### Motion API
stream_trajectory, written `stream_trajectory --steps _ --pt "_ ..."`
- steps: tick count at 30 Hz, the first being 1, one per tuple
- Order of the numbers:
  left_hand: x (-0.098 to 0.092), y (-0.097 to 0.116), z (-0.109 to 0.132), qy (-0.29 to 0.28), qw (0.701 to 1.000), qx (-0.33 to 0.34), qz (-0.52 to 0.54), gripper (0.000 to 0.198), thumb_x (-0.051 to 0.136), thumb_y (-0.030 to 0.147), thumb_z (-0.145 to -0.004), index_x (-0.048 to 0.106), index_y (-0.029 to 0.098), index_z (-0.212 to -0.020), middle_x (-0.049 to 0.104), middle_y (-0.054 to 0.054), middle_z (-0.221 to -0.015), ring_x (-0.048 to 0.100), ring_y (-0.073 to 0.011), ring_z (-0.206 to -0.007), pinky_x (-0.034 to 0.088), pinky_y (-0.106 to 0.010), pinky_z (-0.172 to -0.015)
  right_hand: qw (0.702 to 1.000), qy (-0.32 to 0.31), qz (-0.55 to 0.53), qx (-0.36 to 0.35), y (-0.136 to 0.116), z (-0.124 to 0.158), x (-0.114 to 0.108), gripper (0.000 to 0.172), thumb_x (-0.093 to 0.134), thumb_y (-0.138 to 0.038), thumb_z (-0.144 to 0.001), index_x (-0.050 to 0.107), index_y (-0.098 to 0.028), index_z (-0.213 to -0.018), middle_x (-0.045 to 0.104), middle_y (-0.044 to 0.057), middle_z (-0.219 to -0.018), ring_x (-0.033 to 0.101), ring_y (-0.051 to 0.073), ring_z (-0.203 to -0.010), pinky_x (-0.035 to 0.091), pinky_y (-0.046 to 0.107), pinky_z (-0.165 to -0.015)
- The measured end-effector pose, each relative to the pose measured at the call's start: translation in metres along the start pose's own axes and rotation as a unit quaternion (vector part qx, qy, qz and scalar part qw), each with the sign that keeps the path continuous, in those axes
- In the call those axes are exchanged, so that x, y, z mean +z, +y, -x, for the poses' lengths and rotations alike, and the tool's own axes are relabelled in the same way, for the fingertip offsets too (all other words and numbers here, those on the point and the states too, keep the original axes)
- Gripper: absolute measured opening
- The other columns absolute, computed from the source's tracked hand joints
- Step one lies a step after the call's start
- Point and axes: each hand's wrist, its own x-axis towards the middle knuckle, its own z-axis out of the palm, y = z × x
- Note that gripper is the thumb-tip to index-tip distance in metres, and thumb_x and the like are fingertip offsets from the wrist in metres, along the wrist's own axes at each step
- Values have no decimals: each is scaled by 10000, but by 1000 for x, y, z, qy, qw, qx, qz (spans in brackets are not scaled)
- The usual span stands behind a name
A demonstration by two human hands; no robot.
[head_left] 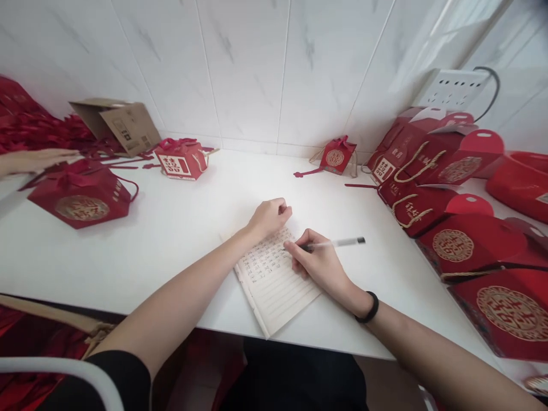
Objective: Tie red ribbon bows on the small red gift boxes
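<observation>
A lined notebook (285, 308) lies at a slant on the white table in front of me, its upper rows filled with small handwriting. My right hand (314, 260) is closed around a pen (340, 242), a clear one with a black end cap pointing right. The pen's tip is near the written rows; whether it touches the paper I cannot tell. My left hand (269, 218) rests at the top edge of the notebook with its fingers curled in, and nothing shows in it. A black band circles my right wrist.
Red gift boxes (454, 245) with gold patterns are stacked along the right, below a white power strip (454, 88). More red boxes (182, 160) stand left and at the back. A cardboard box (124, 128) leans near red ribbons. Another person's hand (43, 160) reaches in at left.
</observation>
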Motion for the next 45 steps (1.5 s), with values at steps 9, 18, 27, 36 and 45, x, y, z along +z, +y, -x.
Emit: stream_trajectory --steps 9,18,27,36,45 --pt "4 3 3 -31 999 28 -9 231 445 288 -770 372 201 -569 489 31 -541 403 -113 -489 279 -252 -474 990 28 102 -91 -3 6 -3 356 566 -271 -746 279 -197 -549 285 -68 -508 259 68 -468 230 196 -423" --pt "3 7 3 -46 998 18 -28 212 437 266 -771 383 202 -576 514 15 -553 423 -123 -497 277 -260 -475 989 17 128 -67 -2 6 -3 343 538 -253 -732 254 -201 -548 267 -72 -483 232 66 -451 197 206 -412" --pt "4 7 3 -52 998 10 -40 198 438 258 -778 417 197 -591 522 5 -570 447 -130 -528 281 -264 -498 991 27 127 -33 -4 5 -3 330 524 -250 -714 242 -204 -548 271 -63 -482 250 69 -440 199 210 -410" --pt "3 8 3 -61 997 8 -44 184 438 243 -777 431 195 -599 529 8 -578 450 -130 -525 287 -264 -497 990 28 137 -33 -4 5 -4 341 519 -250 -718 224 -202 -553 245 -64 -488 228 71 -449 187 212 -417" --pt "5 4 3 -54 998 19 -37 219 447 251 -769 375 200 -569 516 15 -558 427 -124 -506 274 -259 -483 995 45 82 -21 -7 3 -6 353 550 -268 -725 261 -203 -532 313 -70 -433 258 60 -399 202 197 -382"
